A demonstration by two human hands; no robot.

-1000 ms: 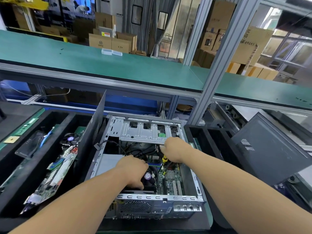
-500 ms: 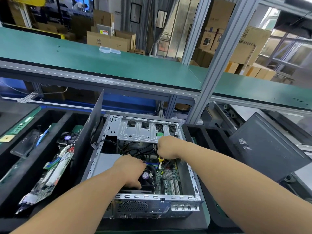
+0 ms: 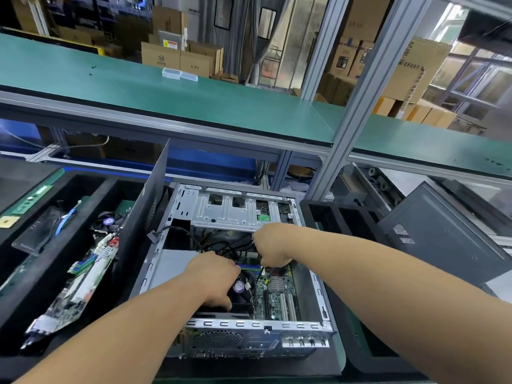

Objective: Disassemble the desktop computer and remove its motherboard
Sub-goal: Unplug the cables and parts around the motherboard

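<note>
Open grey metal desktop computer case (image 3: 238, 325) lies on its side, green motherboard (image 3: 279, 295) still inside at its floor. Left hand (image 3: 214, 278) rests on black CPU cooler fan (image 3: 243, 292), fingers curled round its edge. Right hand (image 3: 273, 246) fisted above motherboard; what its fingers clamp, cannot tell. Black side panel (image 3: 144, 217) leans on case's left.

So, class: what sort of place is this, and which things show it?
Probably a factory or workshop for dismantling computers: a green conveyor line, stacked cartons, and bins of pulled boards beside an opened PC case.
</note>
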